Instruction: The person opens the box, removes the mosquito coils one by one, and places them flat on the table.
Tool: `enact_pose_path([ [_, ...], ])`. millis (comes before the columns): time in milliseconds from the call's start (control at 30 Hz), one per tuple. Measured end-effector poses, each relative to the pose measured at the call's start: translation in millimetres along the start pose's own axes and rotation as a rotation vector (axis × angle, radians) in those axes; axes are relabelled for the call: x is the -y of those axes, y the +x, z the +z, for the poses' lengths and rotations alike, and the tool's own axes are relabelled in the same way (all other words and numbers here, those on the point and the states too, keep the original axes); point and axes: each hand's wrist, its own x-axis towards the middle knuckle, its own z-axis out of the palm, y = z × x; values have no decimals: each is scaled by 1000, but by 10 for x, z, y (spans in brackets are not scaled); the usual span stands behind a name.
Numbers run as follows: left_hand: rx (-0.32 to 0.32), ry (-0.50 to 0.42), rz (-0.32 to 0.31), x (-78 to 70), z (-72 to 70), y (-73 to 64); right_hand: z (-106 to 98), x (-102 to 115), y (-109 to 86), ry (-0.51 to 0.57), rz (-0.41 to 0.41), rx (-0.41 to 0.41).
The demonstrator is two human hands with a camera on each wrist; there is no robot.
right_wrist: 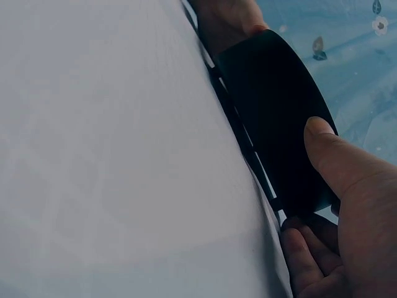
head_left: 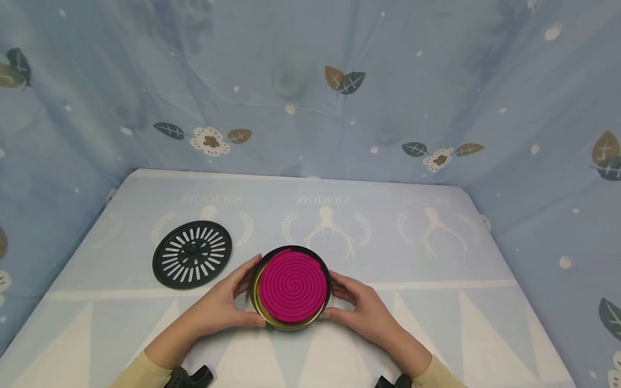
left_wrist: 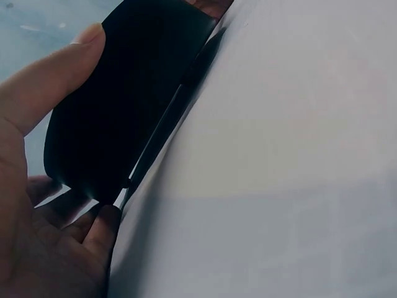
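A pink mosquito coil (head_left: 293, 286) lies flat inside a round black holder (head_left: 327, 269) with a gold-coloured inside, at the front middle of the table in the head view. My left hand (head_left: 227, 303) grips the holder's left side, thumb at the front and fingers around the far side. From the right, my right hand (head_left: 361, 308) holds it in the same way. Both wrist views show the holder's dark outer wall (left_wrist: 133, 93) between thumb and fingers, with small feet and a narrow gap beneath it. The coil is hidden in the wrist views.
A black slotted round lid (head_left: 192, 255) with a small central knob lies on the table to the left of the holder. The patterned cloth (head_left: 412, 318) covers the tabletop. Blue printed fabric (head_left: 301, 108) hangs behind and at both sides.
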Motion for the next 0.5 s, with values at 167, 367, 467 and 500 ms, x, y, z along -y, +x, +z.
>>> enact_pose_path([
  [167,6,-36,-22,-22,-28,0,-22,138,35,31,14,20],
  [367,9,-42,-31,-27,-20,-4,-88,-53,8,69,73,64],
  [467,7,-36,-29,-41,-18,4,-194,-52,51,58,77,62],
  [500,7,-34,-29,-46,-19,7,-235,-18,79,45,65,54],
])
